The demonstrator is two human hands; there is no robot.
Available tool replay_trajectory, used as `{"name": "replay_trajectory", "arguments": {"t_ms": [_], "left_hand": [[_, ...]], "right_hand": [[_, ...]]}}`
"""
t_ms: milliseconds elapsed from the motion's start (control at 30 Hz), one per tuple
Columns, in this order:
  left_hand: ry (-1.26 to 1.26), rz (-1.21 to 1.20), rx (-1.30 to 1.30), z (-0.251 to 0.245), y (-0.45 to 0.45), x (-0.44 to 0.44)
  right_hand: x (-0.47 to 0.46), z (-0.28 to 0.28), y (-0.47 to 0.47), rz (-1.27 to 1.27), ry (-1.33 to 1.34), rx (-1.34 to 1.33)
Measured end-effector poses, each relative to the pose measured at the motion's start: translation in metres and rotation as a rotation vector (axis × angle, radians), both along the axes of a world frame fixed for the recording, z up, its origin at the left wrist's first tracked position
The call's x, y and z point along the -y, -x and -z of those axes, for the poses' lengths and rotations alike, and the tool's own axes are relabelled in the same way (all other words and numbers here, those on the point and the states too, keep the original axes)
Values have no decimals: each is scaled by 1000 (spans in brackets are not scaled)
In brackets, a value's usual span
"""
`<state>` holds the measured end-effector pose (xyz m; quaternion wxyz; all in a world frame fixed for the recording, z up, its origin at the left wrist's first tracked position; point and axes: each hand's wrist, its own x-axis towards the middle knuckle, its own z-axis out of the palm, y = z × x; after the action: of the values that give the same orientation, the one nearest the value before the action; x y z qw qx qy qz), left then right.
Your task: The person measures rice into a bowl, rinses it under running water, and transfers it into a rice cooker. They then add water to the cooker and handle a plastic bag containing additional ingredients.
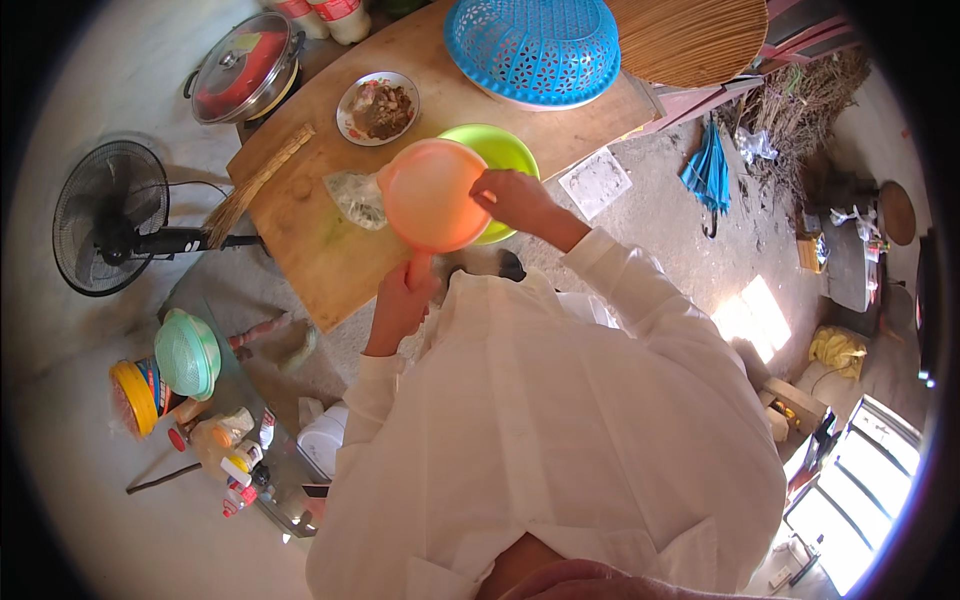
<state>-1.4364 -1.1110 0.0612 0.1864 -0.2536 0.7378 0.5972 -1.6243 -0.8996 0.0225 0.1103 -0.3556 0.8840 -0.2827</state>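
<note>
My left hand point(406, 304) is closed around the handle of an orange plastic dipper point(436, 196), whose round bowl faces up towards me. The dipper covers part of a lime-green plastic basin point(501, 150) by the edge of the wooden table point(300, 255). With bent fingers, my right hand point(517, 201) is at the right rim of the dipper; whether it grips the rim or something small, I cannot tell. A clear plastic bag point(358, 199) lies just left of the dipper. Beyond it stands a plate of food point(377, 109), which looks like meat.
A blue perforated plastic basket point(536, 49) sits upside down on the table's far side. A straw hand broom point(259, 184) lies along the left edge, near a black fan point(112, 217). A lidded pan point(244, 67) stands at the back left. A blue umbrella point(707, 172) is on the right.
</note>
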Motion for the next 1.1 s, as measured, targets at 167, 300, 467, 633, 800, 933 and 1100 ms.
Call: {"name": "replay_trajectory", "arguments": {"t_ms": [167,300,467,633,800,933,1100], "left_hand": [[56,53,-6,4,15,25],[46,104,-6,5,24,38],[41,176,-27,4,31,44],[83,187,-47,6,36,47],[119,208,-32,11,41,47],[118,198,-11,9,46,47],[136,202,5,8,50,46]], "right_hand": [[-34,18,19,356,53,55],[-46,36,11,289,-442,167],[-43,46,6,24,-678,47],[-45,41,7,-147,-673,-290],[-49,47,17,-313,-520,-453],[-50,57,25,-296,-477,-440],[-62,64,18,-162,-532,-348]]}}
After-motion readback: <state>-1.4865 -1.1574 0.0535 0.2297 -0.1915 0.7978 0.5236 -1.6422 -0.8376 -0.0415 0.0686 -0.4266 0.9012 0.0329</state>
